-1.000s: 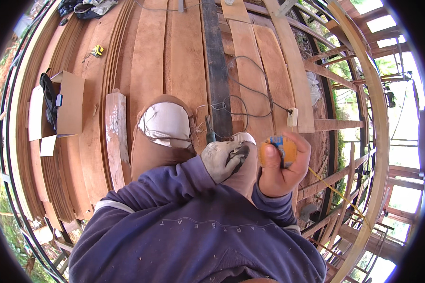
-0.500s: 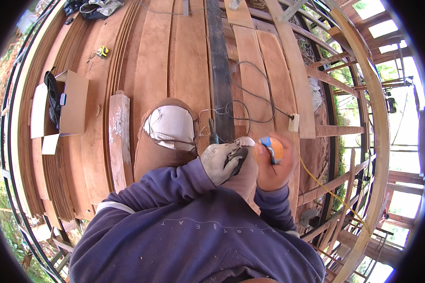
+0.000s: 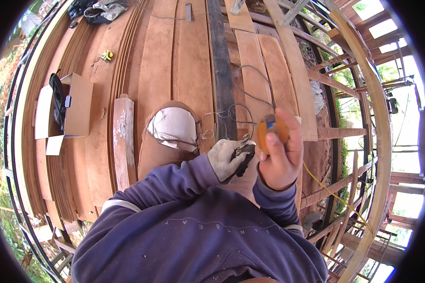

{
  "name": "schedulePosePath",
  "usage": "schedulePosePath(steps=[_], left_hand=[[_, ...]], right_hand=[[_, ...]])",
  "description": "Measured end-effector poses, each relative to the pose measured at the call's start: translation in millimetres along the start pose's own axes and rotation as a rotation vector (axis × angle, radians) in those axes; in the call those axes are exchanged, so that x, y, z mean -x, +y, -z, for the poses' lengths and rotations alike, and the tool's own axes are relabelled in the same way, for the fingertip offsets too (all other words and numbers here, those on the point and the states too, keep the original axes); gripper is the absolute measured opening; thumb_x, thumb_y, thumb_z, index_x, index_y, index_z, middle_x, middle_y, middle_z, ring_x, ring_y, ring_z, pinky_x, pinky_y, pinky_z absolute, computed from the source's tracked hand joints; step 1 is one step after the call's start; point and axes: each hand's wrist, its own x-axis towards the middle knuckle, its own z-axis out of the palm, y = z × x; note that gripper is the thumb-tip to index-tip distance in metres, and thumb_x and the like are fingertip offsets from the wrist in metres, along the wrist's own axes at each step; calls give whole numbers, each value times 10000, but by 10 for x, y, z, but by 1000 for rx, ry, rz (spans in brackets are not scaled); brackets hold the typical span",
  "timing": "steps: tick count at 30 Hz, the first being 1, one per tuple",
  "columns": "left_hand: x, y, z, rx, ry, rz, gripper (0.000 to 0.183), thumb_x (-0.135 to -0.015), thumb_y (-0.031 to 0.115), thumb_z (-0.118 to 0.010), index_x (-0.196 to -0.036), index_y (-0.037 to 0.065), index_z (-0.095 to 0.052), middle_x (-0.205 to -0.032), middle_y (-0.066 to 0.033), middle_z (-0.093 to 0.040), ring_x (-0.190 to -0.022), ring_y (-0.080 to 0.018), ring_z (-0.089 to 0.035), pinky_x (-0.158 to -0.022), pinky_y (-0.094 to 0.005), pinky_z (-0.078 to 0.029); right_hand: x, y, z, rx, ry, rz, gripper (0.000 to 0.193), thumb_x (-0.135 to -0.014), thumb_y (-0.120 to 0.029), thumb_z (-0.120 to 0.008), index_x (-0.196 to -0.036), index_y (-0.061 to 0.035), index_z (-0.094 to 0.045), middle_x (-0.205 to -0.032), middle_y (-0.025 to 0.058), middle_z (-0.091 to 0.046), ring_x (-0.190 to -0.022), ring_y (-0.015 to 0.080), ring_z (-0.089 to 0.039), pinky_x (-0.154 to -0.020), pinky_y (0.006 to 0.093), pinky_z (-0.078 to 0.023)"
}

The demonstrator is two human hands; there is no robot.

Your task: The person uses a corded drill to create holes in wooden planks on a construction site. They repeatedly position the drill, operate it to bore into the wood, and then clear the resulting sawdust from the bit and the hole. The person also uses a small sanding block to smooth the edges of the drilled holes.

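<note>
My left hand, in a pale work glove, is closed round a black thing over my right thigh. What kind of thing it is I cannot make out. Bare and raised just to the right, my right hand grips a round orange thing with a blue patch near its middle. Thumb and fingers press on its edges, and motion blurs it. A thin dark cable loops over the boards beyond both hands.
Long brown planks lie ahead, with a dark beam along them. To the left are an open cardboard box, a yellow tape measure and a paint-marked timber. On the right, a yellow cord crosses open framing.
My right hand has turned, showing its thumb across the orange thing, and lifted it slightly away from my left hand. The view has shifted a little; my left hand keeps its grip.
</note>
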Motion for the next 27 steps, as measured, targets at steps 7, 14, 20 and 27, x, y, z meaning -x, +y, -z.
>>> schedulePosePath(steps=[7,14,20,27], left_hand=[[-388,222,295,567,-463,530,242,-1013,178,-504,-1034,-16,-645,-757,-67,-654,-626,-156,-638,-577,-306,-527],[-451,74,70,270,-462,401,230,-988,172,-531,-1006,-26,-649,-749,-75,-666,-647,-175,-663,-595,-325,-537],[-418,-8,-67,372,-423,393,233,-1000,182,-587,-934,-42,-599,-661,-73,-627,-553,-151,-623,-502,-329,-503],[-438,-161,-41,143,-508,162,238,-975,141,-563,-1093,-44,-654,-821,-129,-703,-725,-202,-686,-690,-342,-546]], right_hand=[[-49,-93,184,-236,-135,175,767,-868,11,-680,-1532,5,-297,-949,112,-617,-745,152,-573,-602,277,-475],[-152,186,457,-406,-127,18,815,-759,52,-764,-1471,-9,-372,-922,58,-571,-727,145,-556,-623,246,-441],[-72,124,501,75,46,111,923,-740,-143,-833,-1487,53,-328,-872,32,-533,-735,91,-525,-656,225,-424],[-66,122,604,416,-39,328,955,-800,-415,-802,-1483,68,-343,-943,74,-533,-739,116,-530,-668,228,-428]])
